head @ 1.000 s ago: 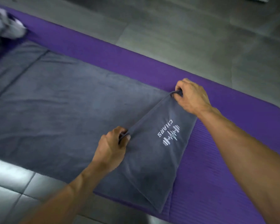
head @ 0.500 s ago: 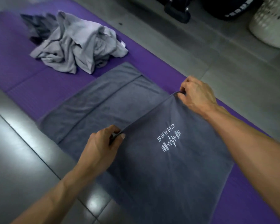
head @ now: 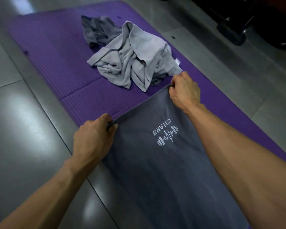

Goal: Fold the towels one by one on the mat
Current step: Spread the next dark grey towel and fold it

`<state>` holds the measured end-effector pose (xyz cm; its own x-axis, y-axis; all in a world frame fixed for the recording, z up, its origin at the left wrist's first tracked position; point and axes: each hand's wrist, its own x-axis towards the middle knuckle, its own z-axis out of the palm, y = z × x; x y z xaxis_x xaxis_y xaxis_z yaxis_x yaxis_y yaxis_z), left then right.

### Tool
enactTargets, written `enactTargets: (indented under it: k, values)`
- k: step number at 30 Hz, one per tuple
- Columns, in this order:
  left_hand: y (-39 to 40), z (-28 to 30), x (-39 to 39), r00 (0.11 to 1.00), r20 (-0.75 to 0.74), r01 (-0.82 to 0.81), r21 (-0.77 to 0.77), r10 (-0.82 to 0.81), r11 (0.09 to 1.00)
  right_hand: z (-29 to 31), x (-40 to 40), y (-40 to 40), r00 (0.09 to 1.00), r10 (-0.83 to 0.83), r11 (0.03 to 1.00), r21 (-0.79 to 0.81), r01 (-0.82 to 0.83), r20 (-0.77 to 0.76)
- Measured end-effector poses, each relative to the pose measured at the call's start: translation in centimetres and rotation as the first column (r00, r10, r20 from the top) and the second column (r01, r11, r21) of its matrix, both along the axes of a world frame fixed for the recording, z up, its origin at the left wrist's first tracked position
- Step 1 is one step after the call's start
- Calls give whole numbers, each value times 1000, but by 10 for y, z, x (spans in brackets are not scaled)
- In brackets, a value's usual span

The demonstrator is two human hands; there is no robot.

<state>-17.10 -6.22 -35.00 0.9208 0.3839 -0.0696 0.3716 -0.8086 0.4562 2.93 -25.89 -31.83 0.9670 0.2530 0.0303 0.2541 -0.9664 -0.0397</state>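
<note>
Both hands are clamped on the far edge of a dark grey towel (head: 155,171), one at each corner. The left hand (head: 93,138) curls its fingers round the near-left corner, thumb on top; the right hand (head: 184,91) pinches the opposite corner, further out. The edge between them sags only slightly, so the cloth runs fairly taut from hand to hand. The towel itself lies between and under the forearms, on a purple mat (head: 92,100), its left side spilling past the mat onto the grey tiled floor (head: 23,129).

To do this fold well, I would say the two corners should travel together and come down level, so the leading edge lands square on the layer beneath. Keeping that light tension between the hands ought to stop wrinkles forming. Dragging the cloth back fully onto the mat first would also help.

The towel looks like soft, short-piled microfibre, matte and limp, with a thin stitched hem. A white logo (head: 167,132), a barbell and pulse line with lettering, sits just inside the right forearm. Beyond the right hand lies a crumpled heap: a pale grey towel (head: 134,63) bunched in deep folds, touching a darker one (head: 97,30) behind it. The mat is ribbed foam with a rounded corner; the floor tiles are glossy.
</note>
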Motion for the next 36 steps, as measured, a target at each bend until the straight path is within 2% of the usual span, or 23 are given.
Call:
enactTargets:
  k: [3,4,6,8,10,12,15,18,21,24,27,30,33,36]
  values:
    - [7,-14,5,991,-119,90,218,-65,972,-30,-5,8,959,12,1000,2,-12,-282]
    - [5,-18,7,991,-93,114,261,-93,959,-37,-7,5,955,31,999,37,-21,-295]
    - [-8,-20,16,975,46,197,263,-217,945,-41,-10,-9,987,14,995,98,2,-159]
    - [-29,-25,34,893,139,386,253,-428,887,-39,-8,-30,994,-111,989,101,111,-5]
    - [-49,-34,62,787,127,561,259,-603,786,-37,1,-53,972,-233,968,108,228,38]
    - [-59,-46,88,714,11,678,243,-700,694,-41,14,-70,956,-292,951,104,293,-19]
    - [-61,-62,106,686,-88,719,231,-722,655,-50,27,-76,939,-316,941,77,329,-138]
    - [-61,-62,102,687,-97,723,198,-721,662,-47,31,-73,902,-344,910,143,389,-261]
    - [-63,-58,106,667,-133,744,170,-733,646,-40,45,-70,869,-322,917,105,385,-377]
    - [-62,-54,111,656,-168,755,161,-736,636,-31,63,-62,792,-348,875,130,466,-501]
    - [-63,-51,112,643,-182,766,154,-744,624,-27,80,-58,771,-347,882,92,461,-535]
    - [-64,-51,112,653,-173,757,143,-737,638,-33,98,-56,808,-312,851,230,471,-501]
    - [-63,-53,114,665,-176,746,121,-726,655,-41,108,-53,847,-400,790,335,512,-351]
    - [-63,-53,116,650,-188,759,116,-736,641,-47,94,-40,880,-452,803,364,471,-142]
